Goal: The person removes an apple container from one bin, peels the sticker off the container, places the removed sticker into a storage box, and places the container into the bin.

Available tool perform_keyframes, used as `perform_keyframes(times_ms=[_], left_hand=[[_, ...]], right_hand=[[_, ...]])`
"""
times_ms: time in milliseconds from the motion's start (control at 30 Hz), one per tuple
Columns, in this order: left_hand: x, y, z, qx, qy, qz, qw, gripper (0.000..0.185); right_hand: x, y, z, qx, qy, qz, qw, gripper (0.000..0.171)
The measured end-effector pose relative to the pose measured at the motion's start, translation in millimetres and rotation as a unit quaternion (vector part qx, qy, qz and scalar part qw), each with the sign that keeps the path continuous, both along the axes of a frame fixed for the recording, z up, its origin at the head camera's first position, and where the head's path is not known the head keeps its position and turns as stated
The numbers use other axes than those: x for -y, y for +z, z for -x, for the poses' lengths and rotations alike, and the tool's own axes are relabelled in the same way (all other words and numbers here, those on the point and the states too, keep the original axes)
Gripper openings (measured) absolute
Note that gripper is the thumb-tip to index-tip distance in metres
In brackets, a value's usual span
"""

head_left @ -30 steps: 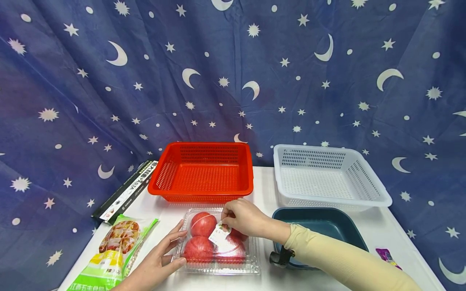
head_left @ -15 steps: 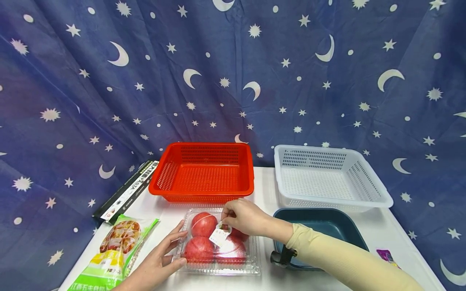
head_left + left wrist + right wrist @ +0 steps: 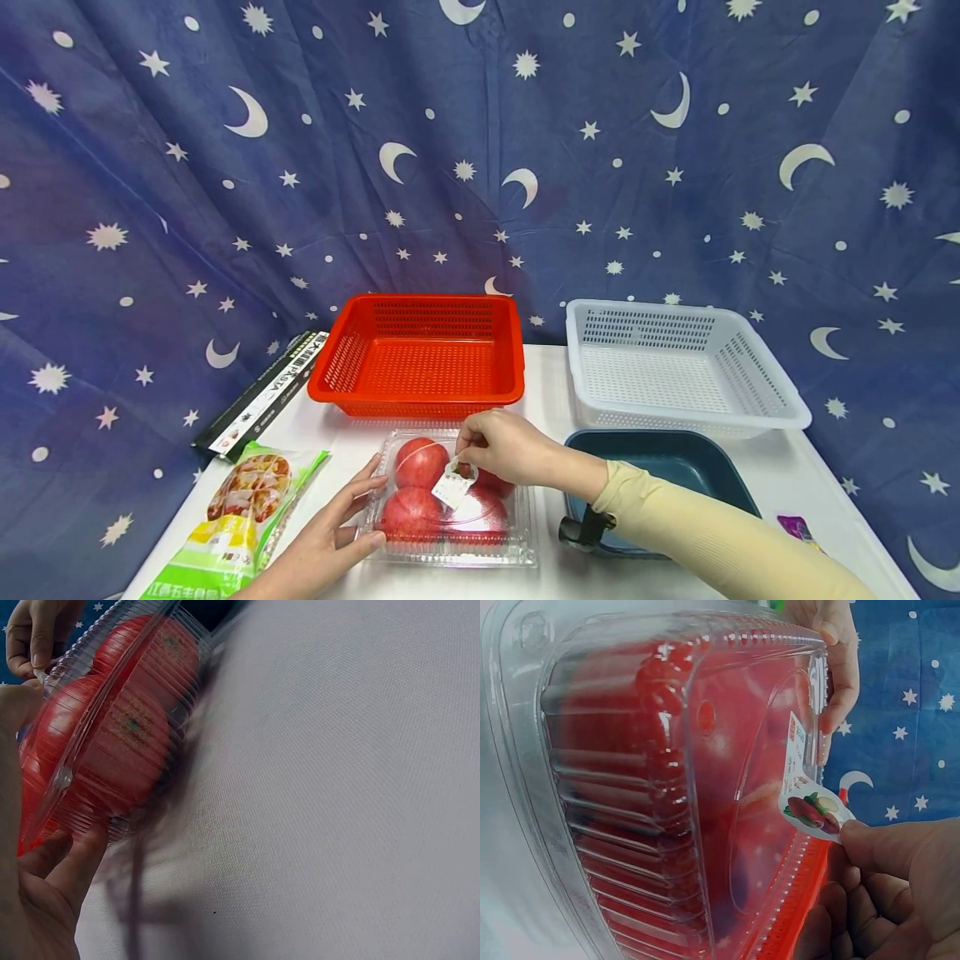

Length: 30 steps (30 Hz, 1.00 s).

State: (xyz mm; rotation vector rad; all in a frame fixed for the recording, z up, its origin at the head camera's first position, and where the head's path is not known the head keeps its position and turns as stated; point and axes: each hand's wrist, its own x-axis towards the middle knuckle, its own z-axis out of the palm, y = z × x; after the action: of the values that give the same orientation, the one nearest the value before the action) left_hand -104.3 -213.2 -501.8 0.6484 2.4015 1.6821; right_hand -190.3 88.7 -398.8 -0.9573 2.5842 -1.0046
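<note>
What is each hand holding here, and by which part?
The right hand pinches the free end of the label on the clear clamshell box of red fruit. The left hand holds the box's left edge.

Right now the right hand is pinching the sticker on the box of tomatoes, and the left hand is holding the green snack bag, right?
Not quite. The left hand holds the clear box, not the green snack bag beside it; the head view shows this. The right hand does pinch the sticker.
</note>
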Motion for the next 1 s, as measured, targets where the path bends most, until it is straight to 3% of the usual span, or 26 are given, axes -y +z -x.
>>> perform_keyframes(times_ms=[267,1000], left_hand=[[0.4,-0.9,0.2,-0.005,-0.002,-0.003,1.0,0.059],[-0.8,-0.2,-0.7,0.027,0.01,-0.001,0.9996,0.06]], right_hand=[[-0.3,2.5,-0.1,0.007,0.002,0.001,1.0,0.01],[-1.3,9.4,-0.5,0.004,0.005,0.004,1.0,0.006]])
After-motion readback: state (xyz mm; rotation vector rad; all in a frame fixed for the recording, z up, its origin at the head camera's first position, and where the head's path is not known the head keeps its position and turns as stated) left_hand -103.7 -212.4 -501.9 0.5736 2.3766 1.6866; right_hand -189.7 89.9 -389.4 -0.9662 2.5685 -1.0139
